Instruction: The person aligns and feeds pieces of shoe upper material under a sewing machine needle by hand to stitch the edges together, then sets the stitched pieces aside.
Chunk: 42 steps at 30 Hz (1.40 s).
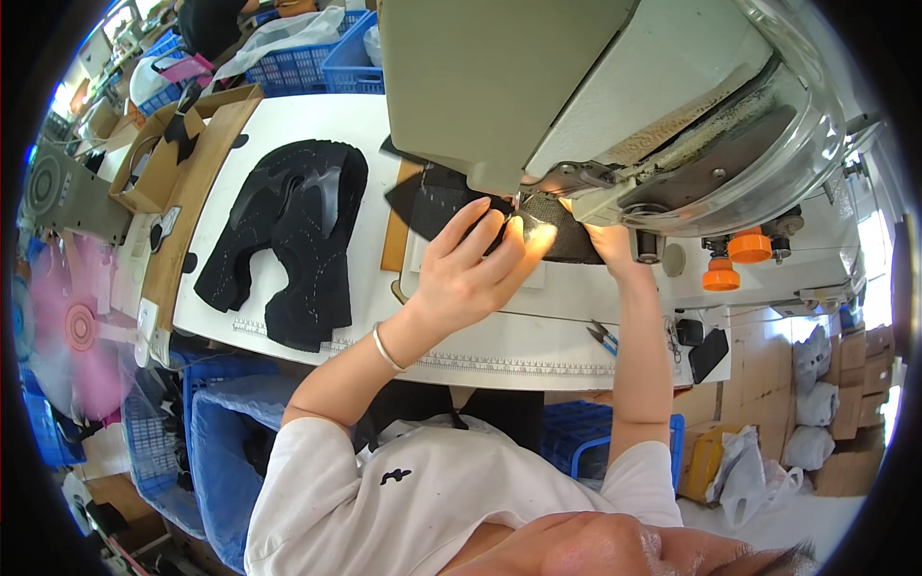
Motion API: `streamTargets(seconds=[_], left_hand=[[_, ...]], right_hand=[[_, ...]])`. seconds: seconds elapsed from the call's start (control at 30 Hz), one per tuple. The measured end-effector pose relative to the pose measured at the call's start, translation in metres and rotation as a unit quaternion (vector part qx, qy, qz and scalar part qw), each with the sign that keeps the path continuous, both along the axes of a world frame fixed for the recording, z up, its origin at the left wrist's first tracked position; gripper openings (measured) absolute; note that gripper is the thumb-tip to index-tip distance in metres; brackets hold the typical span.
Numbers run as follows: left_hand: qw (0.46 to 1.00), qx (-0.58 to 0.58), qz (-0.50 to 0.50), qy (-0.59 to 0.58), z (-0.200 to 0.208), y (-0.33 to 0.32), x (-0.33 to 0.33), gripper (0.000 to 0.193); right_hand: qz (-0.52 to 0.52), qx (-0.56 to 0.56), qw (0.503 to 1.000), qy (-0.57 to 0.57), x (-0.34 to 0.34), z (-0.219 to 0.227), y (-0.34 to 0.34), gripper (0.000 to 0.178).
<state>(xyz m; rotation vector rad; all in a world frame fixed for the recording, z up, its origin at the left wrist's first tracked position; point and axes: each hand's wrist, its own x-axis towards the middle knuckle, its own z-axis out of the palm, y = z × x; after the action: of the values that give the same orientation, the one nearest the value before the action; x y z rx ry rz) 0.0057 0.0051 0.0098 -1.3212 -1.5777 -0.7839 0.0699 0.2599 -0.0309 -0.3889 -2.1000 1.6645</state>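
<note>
A black fabric piece point(573, 240) with a mesh-like surface lies under the needle area of a sewing machine point(499, 86). My left hand point(480, 259) grips it just left of the needle, fingers bent over the cloth and the thumb side lit by the machine's lamp. At the right end of the cloth, my right hand point(611, 248) holds the edge; the machine head covers part of its fingers. A pointed black flap point(408, 202) sticks out to the left of my left hand. Further left on the white table point(216, 197) rests a stack of black cut pieces point(317, 230) with white stitch lines.
Blue-handled thread snips point(603, 338) and a black phone-like object point(708, 356) lie near the front edge. A printed ruler strip point(461, 363) runs along that edge. Blue bins point(206, 413) stand below left, and a pink fan point(82, 326) at far left.
</note>
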Motion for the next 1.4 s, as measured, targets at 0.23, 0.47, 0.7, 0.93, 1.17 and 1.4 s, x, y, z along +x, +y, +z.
streamTargets(seconds=[0.23,0.47,0.7,0.93,1.17,1.4], left_hand=[[0.993,-0.076,0.026,0.085,-0.004,-0.01,0.001,0.042],[0.993,-0.064,0.005,0.096,0.004,-0.02,-0.008,0.031],[0.986,-0.032,-0.024,0.161,-0.013,-0.017,-0.023,0.033],[0.983,-0.071,-0.078,0.153,0.004,-0.024,-0.028,0.033],[0.975,-0.09,-0.1,0.174,0.01,-0.034,-0.03,0.021],[0.976,-0.081,-0.137,0.148,0.011,-0.037,-0.035,0.02]], right_hand=[[-0.076,0.181,0.98,0.028,0.022,0.028,-0.061,0.032],[-0.116,0.065,0.987,0.092,0.039,0.049,-0.107,0.017],[-0.068,0.006,0.993,0.092,0.044,0.042,-0.118,0.023],[-0.046,-0.006,0.994,0.098,0.054,0.038,-0.13,0.022],[-0.04,0.029,0.992,0.115,0.061,0.024,-0.143,0.027],[-0.016,0.002,0.997,0.076,0.081,0.022,-0.161,0.028]])
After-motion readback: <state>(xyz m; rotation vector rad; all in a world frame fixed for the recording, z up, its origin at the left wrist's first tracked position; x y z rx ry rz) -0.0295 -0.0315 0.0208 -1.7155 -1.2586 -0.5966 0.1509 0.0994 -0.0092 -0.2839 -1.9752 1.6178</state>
